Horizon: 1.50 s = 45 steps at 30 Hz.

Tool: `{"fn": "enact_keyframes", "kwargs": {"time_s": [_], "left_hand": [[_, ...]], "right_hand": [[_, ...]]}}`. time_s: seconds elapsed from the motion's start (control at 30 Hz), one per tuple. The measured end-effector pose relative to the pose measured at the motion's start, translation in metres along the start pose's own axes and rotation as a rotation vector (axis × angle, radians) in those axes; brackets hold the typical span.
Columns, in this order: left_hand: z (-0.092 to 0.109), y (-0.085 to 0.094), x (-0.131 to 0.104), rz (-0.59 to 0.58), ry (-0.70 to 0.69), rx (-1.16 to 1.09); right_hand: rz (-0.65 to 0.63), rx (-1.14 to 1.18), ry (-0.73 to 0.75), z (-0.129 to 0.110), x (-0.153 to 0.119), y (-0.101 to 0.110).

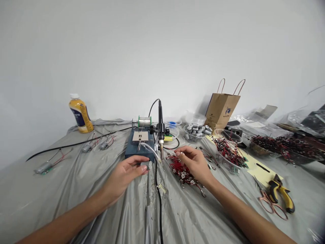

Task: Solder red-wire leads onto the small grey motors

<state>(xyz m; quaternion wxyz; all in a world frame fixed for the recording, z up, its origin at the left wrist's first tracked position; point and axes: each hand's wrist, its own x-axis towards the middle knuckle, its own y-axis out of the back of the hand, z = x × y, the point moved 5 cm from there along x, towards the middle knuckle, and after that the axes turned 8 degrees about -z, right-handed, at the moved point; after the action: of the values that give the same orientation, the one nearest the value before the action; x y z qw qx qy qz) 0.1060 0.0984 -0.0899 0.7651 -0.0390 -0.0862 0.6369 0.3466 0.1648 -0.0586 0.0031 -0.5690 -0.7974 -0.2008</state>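
Observation:
My left hand (127, 173) is closed, with thumb and fingers gripping a small grey motor (145, 164), mostly hidden by the fingers. Just right of it, a soldering iron (161, 135) hangs tip down in a stand. Over a pile of red wires with small metal ends (184, 174), my right hand (194, 162) has thumb and forefinger pinched together; what lies between them is too small to make out. Behind my left hand stands a blue soldering machine (129, 145) with a solder spool (144, 122) and a clear curved tube (149, 149).
Wired motors (43, 167) lie at left, below a yellow bottle (81, 115). Bare motors fill a clear bowl (195, 132) near a paper bag (223, 108). Wire-filled tubs (231, 166), scissors (269, 203) and yellow-black pliers (281, 195) occupy the right. A black cable (158, 200) runs forward.

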Motion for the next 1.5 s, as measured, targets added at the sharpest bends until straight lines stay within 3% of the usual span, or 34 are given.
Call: {"fn": "enact_keyframes", "kwargs": {"time_s": [0.27,0.47,0.67,1.03,1.17,1.5], "left_hand": [[-0.004,-0.002,-0.002,0.009,-0.059,-0.002],[-0.006,-0.003,-0.001,0.039,-0.040,0.039],[-0.007,-0.003,-0.001,0.070,-0.031,-0.001],[-0.011,-0.004,-0.003,-0.014,0.002,-0.095],[-0.009,-0.008,-0.004,-0.064,0.006,-0.028],[0.005,-0.009,-0.003,0.031,0.057,0.019]], "right_hand": [[-0.150,-0.284,0.260,-0.010,-0.005,-0.008],[-0.143,-0.334,0.339,-0.010,-0.009,-0.009],[-0.086,-0.324,0.355,-0.009,-0.013,-0.010],[0.003,-0.285,0.367,-0.011,-0.013,-0.006],[0.003,-0.292,0.387,-0.012,-0.014,-0.006],[0.017,-0.315,0.461,-0.018,-0.018,-0.007]]}}
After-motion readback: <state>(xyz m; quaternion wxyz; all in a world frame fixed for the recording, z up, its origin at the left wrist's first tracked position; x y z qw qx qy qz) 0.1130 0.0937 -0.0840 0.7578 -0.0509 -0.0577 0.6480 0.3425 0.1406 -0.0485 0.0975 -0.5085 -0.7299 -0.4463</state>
